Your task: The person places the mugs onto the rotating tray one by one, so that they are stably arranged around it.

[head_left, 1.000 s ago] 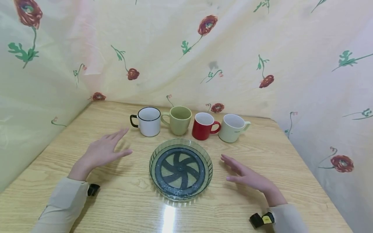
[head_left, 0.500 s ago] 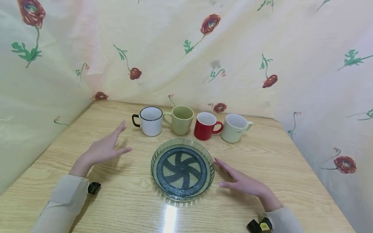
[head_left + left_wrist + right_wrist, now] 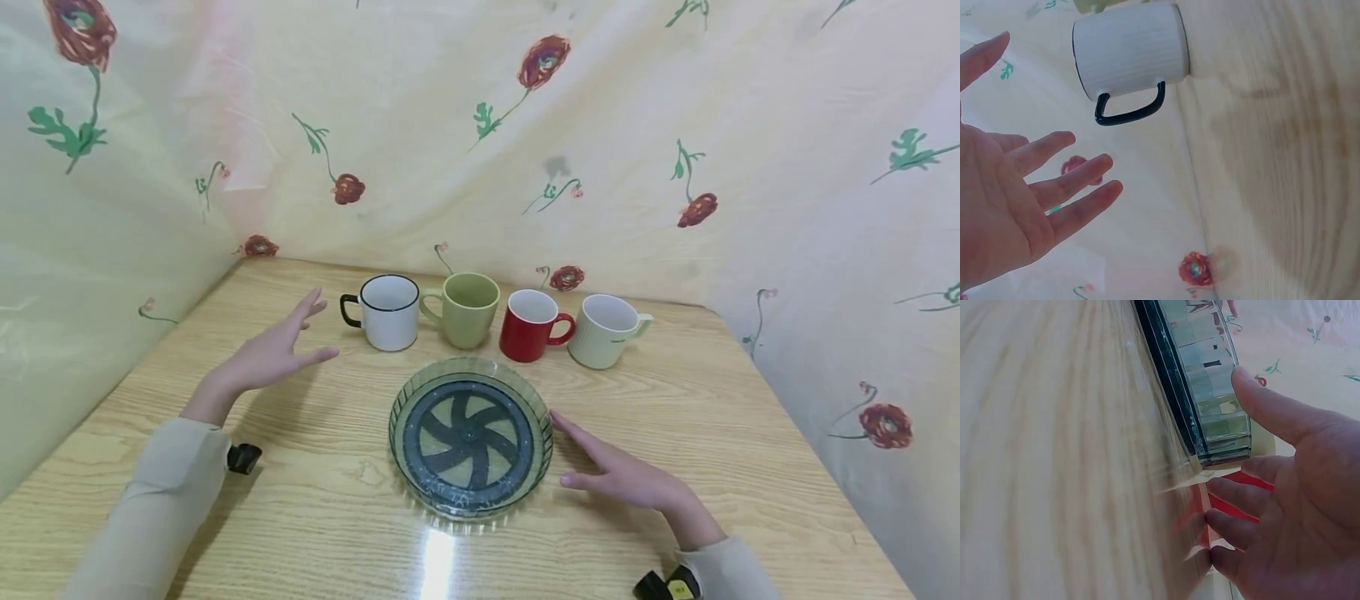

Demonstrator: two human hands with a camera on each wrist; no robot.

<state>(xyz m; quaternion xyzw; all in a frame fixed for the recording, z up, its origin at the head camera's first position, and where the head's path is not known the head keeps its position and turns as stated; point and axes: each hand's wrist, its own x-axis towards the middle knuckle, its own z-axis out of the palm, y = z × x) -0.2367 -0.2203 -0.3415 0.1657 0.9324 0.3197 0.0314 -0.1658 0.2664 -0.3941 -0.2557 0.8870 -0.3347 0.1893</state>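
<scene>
My left hand (image 3: 272, 354) hovers over the table's left side with fingers spread and holds nothing. Nearest to it is a white mug (image 3: 389, 317) with a black rim and black handle, which the left wrist view shows beyond the fingertips. My right hand (image 3: 626, 475), fingers extended, is beside the right edge of a round, clear glass dish (image 3: 471, 446) with ribbed walls and a dark swirl-like pattern at its bottom. In the right wrist view the thumb lies close to the dish's wall (image 3: 1225, 425); whether it touches cannot be made out.
Behind the dish stand a green mug (image 3: 467, 317), a red mug (image 3: 528, 329) and a pale cream mug (image 3: 602, 333), in a row with the white one. A flowered cloth (image 3: 420, 150) hangs behind the wooden table (image 3: 315, 517).
My right hand has moved left to the dish's edge. My left hand has shifted up and forward, nearer to the white mug's level. Dish and mugs stay in place; the view shifts slightly.
</scene>
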